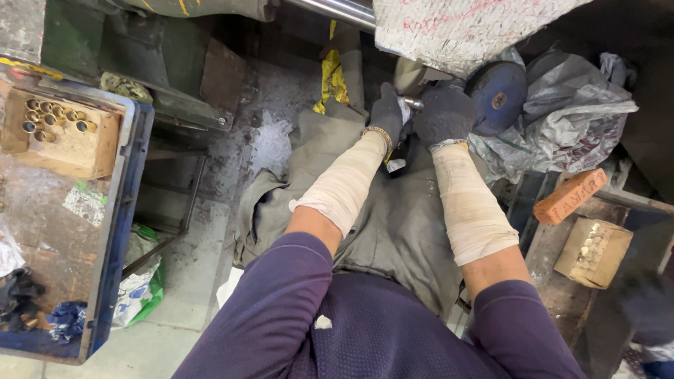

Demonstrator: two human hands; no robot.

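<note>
While both gloved hands are working close together at the wheel (pixel 497 95), the left hand (pixel 386 116) and right hand (pixel 444 116) are gripping a small metal piece (pixel 413 104); brass parts (pixel 53 116) are waiting in the box

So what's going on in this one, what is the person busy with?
A seated person in dark gloves and cloth arm wraps works at a wheel-type machine. The right hand and the left hand are close together around a small metal piece, held near a blue-grey wheel. Which hand actually grips the piece is hard to tell. A grey cloth covers the lap. A cardboard box of brass tubes sits on the left, another box of small brass parts and a brick on the right.
</note>
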